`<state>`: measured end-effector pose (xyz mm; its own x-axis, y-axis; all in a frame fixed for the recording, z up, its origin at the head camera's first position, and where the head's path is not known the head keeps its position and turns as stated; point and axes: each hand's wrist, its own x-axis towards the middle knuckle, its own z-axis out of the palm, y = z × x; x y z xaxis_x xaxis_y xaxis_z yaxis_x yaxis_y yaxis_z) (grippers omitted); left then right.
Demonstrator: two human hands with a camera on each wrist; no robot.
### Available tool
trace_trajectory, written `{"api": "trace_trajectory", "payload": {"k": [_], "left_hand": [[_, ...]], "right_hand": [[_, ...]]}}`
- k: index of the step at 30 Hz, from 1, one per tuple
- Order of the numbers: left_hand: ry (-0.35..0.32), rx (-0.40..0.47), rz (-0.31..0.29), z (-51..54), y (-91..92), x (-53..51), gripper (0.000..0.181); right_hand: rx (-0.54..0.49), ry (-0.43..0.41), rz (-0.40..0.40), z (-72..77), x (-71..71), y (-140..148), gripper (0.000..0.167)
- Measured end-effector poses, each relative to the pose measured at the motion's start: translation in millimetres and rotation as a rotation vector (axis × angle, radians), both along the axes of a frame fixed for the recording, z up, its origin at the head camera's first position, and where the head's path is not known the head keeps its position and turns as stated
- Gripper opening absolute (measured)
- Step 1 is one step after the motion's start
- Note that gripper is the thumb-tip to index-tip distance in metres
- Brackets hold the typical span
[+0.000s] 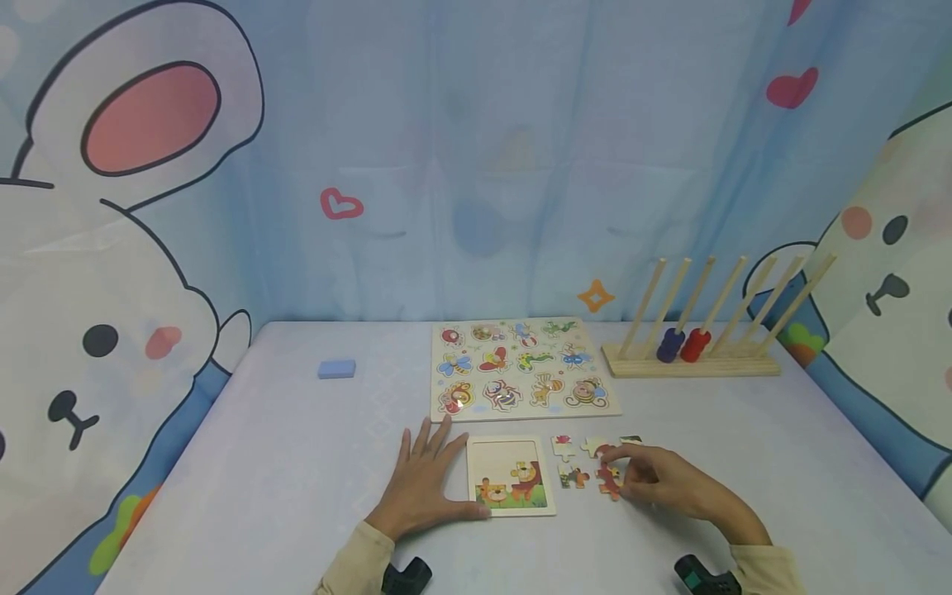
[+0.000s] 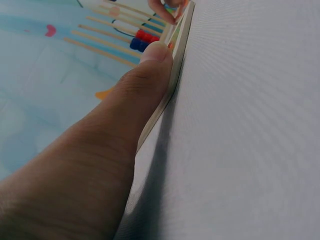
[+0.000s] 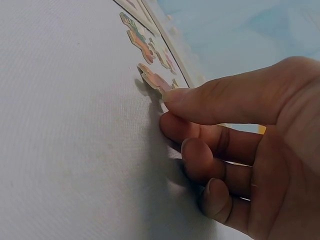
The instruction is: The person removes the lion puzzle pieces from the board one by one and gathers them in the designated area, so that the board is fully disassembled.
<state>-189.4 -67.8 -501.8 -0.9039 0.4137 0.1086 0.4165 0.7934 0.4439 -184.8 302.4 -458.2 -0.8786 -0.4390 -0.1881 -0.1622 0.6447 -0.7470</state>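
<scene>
A square puzzle tray (image 1: pixel 511 510) lies flat, with pieces showing cartoon animals fitted along its lower part. My left hand (image 1: pixel 426 483) is spread at the tray's left side; its thumb (image 2: pixel 155 65) rests on the near left corner and one fingertip reaches the far left corner. To the right of the tray, my right hand (image 1: pixel 665 481) pinches a red-brown puzzle piece (image 1: pixel 609 481) between thumb and index finger. In the right wrist view that piece (image 3: pixel 152 80) looks slightly tilted above its shadow; the index fingertip is partly hidden. The other fingers are curled loosely.
Several loose pieces (image 1: pixel 563 448) lie between the tray and the right hand. Behind stands an insect puzzle board (image 1: pixel 524 417). A wooden peg rack (image 1: pixel 699 371) with blue and red beads is at the back right, a blue block (image 1: pixel 337 369) at the back left.
</scene>
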Motion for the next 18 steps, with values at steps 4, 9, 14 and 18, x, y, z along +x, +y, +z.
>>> {"api": "trace_trajectory", "payload": {"k": [4, 9, 14, 18], "left_hand": [[0.006, -0.005, 0.000, -0.1, 0.2, -0.3, 0.108], [0.013, -0.013, 0.000, -0.3, 0.4, -0.7, 0.108], [0.008, -0.012, 0.003, -0.4, 0.7, -0.6, 0.108], [0.001, -0.012, 0.005, 0.0, 0.9, -0.3, 0.108]], "right_hand": [[-0.016, -0.001, 0.016, 0.8, -0.1, 0.5, 0.038], [-0.030, -0.002, 0.014, 0.7, -0.6, 1.6, 0.039], [-0.026, 0.039, -0.004, 1.3, -0.7, -1.0, 0.039], [0.007, 0.161, -0.021, 1.4, -2.0, -6.3, 0.033]]}}
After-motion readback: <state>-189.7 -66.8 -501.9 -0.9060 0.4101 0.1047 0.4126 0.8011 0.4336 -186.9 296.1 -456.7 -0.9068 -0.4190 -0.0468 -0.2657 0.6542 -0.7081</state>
